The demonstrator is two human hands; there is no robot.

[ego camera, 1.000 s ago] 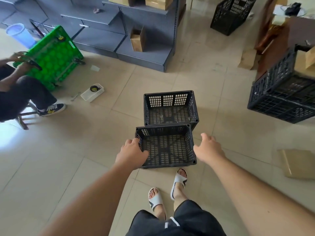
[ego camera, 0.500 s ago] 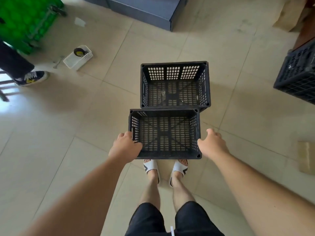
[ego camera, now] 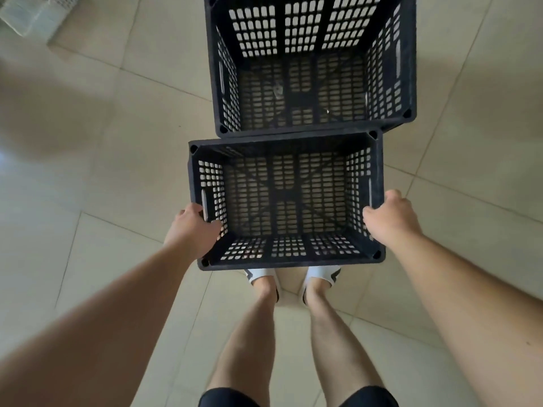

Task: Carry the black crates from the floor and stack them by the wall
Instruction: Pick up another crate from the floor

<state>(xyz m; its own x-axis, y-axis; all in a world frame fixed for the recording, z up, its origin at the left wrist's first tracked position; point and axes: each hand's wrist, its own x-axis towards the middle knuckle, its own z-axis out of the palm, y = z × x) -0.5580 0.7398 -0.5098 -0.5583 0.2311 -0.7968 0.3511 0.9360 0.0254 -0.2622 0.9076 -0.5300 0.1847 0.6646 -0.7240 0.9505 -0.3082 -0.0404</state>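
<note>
Tiled floor: pale, glossy.
Far black crate: upright, top edge cut off, touching the near one's far rim.
Near black crate: upright before the feet; lifted or grounded, cannot tell.
Left hand: curled over left wall, thumb inside, fingertips hidden.
Right hand: clamped on right rim, fingertips hidden.
White sandals: toes hidden.
White tray: blurred, mostly cut off.

Glossy beige tiled floor, white perforated plastic basket at the top-left corner, white slides with black trim, black shorts
</note>
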